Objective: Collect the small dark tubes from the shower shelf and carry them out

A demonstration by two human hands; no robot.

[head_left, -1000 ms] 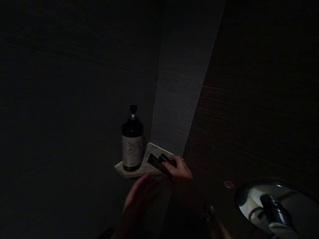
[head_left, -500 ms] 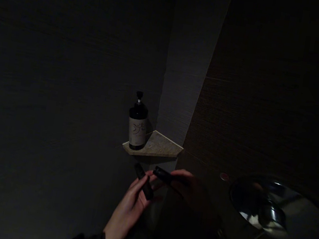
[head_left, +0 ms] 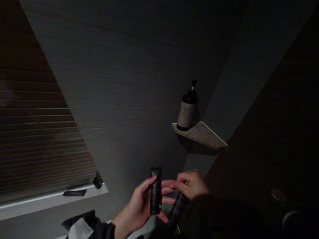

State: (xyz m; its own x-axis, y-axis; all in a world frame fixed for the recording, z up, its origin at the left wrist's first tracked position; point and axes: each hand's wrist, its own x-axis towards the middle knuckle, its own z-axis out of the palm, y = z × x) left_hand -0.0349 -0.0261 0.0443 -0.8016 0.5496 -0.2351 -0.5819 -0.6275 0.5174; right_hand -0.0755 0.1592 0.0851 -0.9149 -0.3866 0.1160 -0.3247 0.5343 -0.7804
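Note:
The scene is very dim. My left hand (head_left: 138, 208) is closed round a small dark tube (head_left: 155, 190), held upright with its flat end up. Just to its right, my right hand (head_left: 193, 184) grips a second dark tube (head_left: 177, 210) that hangs down from its fingers. The two hands almost touch. Above and to the right, a dark pump bottle (head_left: 187, 107) with a pale label stands on the left end of a stone corner shelf (head_left: 205, 136).
Dark textured wall panels meet in the corner behind the shelf. A slatted blind (head_left: 16, 130) fills the left, above a pale sill (head_left: 27, 203) with a small dark object (head_left: 75, 192) on it. A round metal fitting (head_left: 278, 194) shows faintly on the right wall.
The view swung left and down, so the shelf and bottle now sit upper right. Both hands came off the shelf with the tubes, and the left hand took hold of one.

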